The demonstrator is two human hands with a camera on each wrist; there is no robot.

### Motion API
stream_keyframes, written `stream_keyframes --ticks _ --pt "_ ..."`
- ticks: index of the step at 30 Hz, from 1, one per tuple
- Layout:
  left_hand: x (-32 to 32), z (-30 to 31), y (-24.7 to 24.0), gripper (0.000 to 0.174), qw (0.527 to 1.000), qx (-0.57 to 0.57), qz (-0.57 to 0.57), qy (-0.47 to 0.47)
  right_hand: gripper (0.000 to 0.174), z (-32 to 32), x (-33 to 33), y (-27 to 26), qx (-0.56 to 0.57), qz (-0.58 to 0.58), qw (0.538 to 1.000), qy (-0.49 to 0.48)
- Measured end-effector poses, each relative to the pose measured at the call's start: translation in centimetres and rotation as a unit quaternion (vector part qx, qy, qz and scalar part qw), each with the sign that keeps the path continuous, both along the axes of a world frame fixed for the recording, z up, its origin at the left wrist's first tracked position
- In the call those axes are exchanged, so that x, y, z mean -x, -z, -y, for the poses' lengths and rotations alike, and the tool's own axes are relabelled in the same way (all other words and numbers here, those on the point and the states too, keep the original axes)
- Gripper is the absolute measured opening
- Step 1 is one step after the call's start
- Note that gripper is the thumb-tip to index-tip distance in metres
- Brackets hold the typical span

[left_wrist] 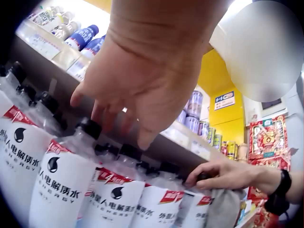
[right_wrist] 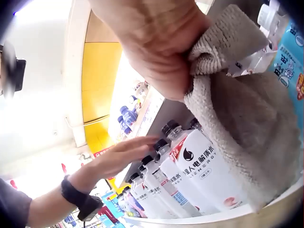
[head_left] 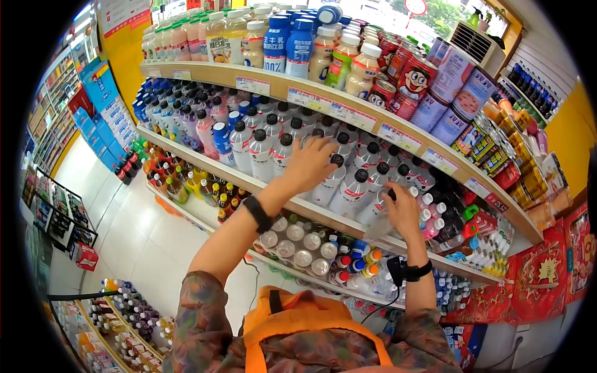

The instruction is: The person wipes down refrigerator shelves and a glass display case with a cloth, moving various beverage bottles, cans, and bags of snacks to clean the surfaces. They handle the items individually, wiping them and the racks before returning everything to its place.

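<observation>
White-labelled bottles of electrolyte water (left_wrist: 54,190) with black caps stand in rows on the middle shelf. Over their caps reaches my left hand (head_left: 308,165), fingers extended and holding nothing; the left wrist view has its palm above the front bottles. My right hand (head_left: 404,211) is farther right along the same row, at a front bottle's black cap (head_left: 390,195). It grips a grey cloth (right_wrist: 256,137), which hangs down beside the bottles in the right wrist view. Part of the right fingers is hidden behind the cloth there.
The upper shelf edge (head_left: 348,112) with price tags runs close above the bottles. Milk bottles (head_left: 287,46) and cans (head_left: 454,74) fill that upper shelf. Pink drink bottles (head_left: 430,214) stand right of the right hand. More bottles (head_left: 305,248) line the lower shelf.
</observation>
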State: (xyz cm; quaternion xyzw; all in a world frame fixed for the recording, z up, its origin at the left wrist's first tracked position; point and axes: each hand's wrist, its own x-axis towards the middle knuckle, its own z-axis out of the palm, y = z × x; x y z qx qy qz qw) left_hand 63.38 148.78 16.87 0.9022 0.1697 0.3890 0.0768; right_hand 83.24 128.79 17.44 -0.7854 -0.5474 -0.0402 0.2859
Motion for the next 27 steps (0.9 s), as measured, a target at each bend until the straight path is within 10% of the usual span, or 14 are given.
stream_keyframes --ticks 7,10,12,16,21,27 --pt "-0.8 -3.4 1.3 0.025 0.981 -0.051 -0.188 0.022 0.038 -0.3 -1.9 0.0 0.044 -0.051 0.997 -0.032" --pt "-0.4 -4.6 -4.3 0.020 0.989 0.040 -0.119 0.080 0.045 0.5 -0.8 -0.2 0.027 -0.054 0.998 0.000" --pt "-0.9 -7.1 -8.0 0.017 0.994 -0.019 0.086 0.070 0.052 1.3 -0.5 -0.3 -0.048 -0.028 0.998 -0.033" --pt "-1.5 -12.4 -17.9 0.017 0.985 -0.145 0.096 0.001 0.041 1.8 1.5 -3.9 -0.117 -0.012 0.993 -0.010" --pt "-4.5 -16.8 -24.6 0.025 0.961 -0.185 -0.127 -0.164 0.031 1.5 5.7 -7.5 -0.146 -0.051 0.988 -0.006" --pt "-7.1 -19.7 -24.4 0.040 0.937 -0.185 -0.268 -0.127 0.027 -2.8 10.2 -12.8 -0.155 -0.047 0.987 -0.022"
